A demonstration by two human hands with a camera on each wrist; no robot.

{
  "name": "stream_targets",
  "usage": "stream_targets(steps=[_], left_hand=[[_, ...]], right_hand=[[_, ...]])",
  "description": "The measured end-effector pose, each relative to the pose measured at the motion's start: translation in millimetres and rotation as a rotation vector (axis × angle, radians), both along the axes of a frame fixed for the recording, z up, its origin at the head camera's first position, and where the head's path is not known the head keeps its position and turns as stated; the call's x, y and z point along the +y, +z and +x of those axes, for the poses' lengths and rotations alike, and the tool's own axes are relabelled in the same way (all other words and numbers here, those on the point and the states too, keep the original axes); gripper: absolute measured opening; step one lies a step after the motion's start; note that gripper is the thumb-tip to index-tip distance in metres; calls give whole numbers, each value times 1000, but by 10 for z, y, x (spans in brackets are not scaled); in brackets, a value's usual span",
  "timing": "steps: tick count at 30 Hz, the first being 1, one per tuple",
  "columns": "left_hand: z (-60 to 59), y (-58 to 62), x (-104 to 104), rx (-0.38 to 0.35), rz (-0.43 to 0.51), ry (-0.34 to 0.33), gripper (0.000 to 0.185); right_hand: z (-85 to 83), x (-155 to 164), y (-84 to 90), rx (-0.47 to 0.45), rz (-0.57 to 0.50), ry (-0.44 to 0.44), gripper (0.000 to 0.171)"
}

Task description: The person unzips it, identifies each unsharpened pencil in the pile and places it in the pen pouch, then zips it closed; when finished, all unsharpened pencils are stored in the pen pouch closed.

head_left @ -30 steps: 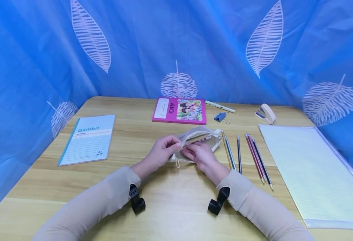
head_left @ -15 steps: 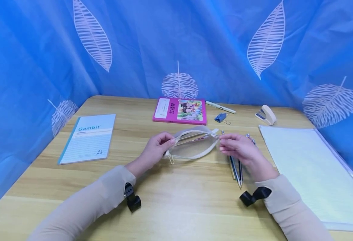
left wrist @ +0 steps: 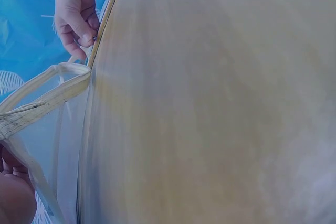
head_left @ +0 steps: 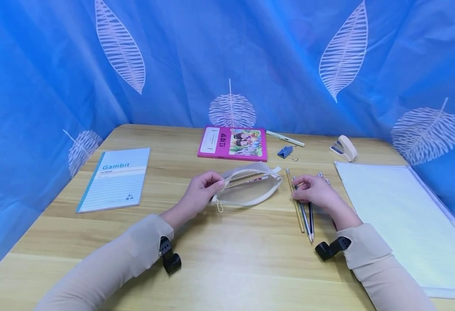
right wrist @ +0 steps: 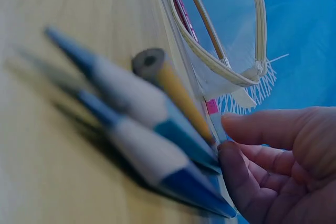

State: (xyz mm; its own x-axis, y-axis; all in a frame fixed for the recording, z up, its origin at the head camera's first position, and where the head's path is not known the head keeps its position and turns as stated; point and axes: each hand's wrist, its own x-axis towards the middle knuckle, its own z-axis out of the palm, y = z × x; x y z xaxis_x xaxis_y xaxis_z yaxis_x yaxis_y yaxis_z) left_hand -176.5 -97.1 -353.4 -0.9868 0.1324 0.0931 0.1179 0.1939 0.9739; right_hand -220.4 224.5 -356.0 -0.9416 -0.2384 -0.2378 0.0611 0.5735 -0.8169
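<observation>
My left hand [head_left: 204, 190] pinches the left end of a see-through zippered pencil pouch [head_left: 247, 201], whose mouth gapes. Some pencils [head_left: 254, 179] lie inside it. In the left wrist view, the left hand [left wrist: 16, 192] shows only in part beside the pouch's cream zipper edge [left wrist: 47, 98]. To the right of the pouch, my right hand [head_left: 314, 192] is over the upper part of several loose pencils, thumb and forefinger slightly apart. The gold pencil [head_left: 295, 201] lies leftmost. In the right wrist view, sharpened blue tips [right wrist: 139, 98] point away from the right hand [right wrist: 283, 156].
A pink book [head_left: 231, 142], a pale pen [head_left: 285, 138], a blue binder clip [head_left: 285, 151] and a stapler [head_left: 344, 148] lie at the back. A notebook [head_left: 115, 179] is at the left, a large white zip folder [head_left: 406, 224] at the right. Blue curtains stand behind the table.
My right hand has come out of the pouch, passed its right end and moved right to the loose pencils. The left hand has shifted slightly left, keeping its hold; the pouch mouth is wider.
</observation>
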Motion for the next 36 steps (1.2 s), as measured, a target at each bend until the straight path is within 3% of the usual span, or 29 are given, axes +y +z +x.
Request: stream_targets(steps=[9, 13, 21, 25, 36], left_hand=[[1, -11, -2, 14, 2, 1, 10], [4, -7, 0, 5, 3, -6, 10], [0, 2, 0, 11, -5, 2, 10], [2, 2, 2, 13, -3, -1, 10], [13, -1, 3, 15, 0, -7, 10]], right_hand=[[-14, -75, 93, 135, 334, 76, 60], [-36, -116, 111, 130, 439, 89, 65], [-99, -122, 96, 7, 409, 43, 65], [-101, -77, 70, -12, 291, -9, 65], [158, -135, 103, -28, -457, -271, 59]])
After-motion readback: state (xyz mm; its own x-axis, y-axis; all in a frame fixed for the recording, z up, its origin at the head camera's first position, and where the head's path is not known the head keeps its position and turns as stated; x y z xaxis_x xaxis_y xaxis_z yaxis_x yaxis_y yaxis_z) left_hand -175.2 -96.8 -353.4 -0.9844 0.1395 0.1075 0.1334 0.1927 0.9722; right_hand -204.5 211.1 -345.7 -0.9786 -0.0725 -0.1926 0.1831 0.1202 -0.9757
